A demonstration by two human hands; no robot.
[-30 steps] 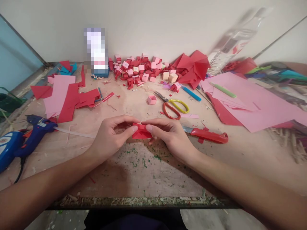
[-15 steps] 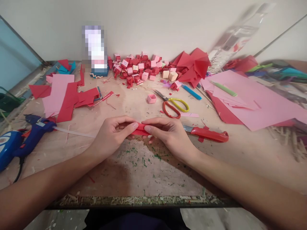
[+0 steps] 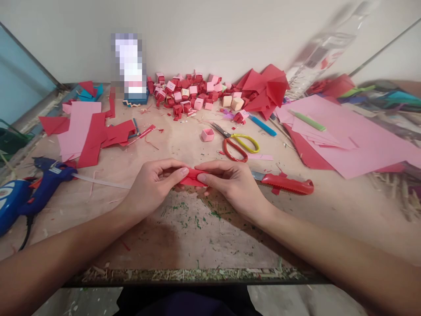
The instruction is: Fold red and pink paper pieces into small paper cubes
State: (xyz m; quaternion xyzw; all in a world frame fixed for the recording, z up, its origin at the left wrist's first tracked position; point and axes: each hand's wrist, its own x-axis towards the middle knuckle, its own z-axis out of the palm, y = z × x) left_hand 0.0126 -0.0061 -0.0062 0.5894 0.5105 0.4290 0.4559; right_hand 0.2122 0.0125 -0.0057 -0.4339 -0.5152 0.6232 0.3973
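Observation:
A small piece of red paper (image 3: 192, 179) is pinched between both hands above the middle of the board, with a fold running along it. My left hand (image 3: 158, 180) grips its left end, thumb on top and fingers behind. On the other end, my right hand (image 3: 230, 180) closes the same way, its thumb pressing the fold. The fingertips under the paper are partly hidden. Just beyond the hands stands a small open pink paper box (image 3: 207, 135). Scissors (image 3: 235, 142) with red and yellow handles lie behind my right hand, and a red utility knife (image 3: 286, 183) lies to its right.
Many red and pink paper cubes (image 3: 187, 94) are heaped along the wall beside a blurred-out phone (image 3: 130, 66). A blue glue gun (image 3: 49, 182) lies left. Pink sheets (image 3: 355, 140) spread on the right, below a clear bottle (image 3: 322, 57). Red and pink strips (image 3: 94, 138) lie back left.
Both hands stay in nearly the same place. The red paper has tilted slightly between the thumbs, and more of its near flap shows now.

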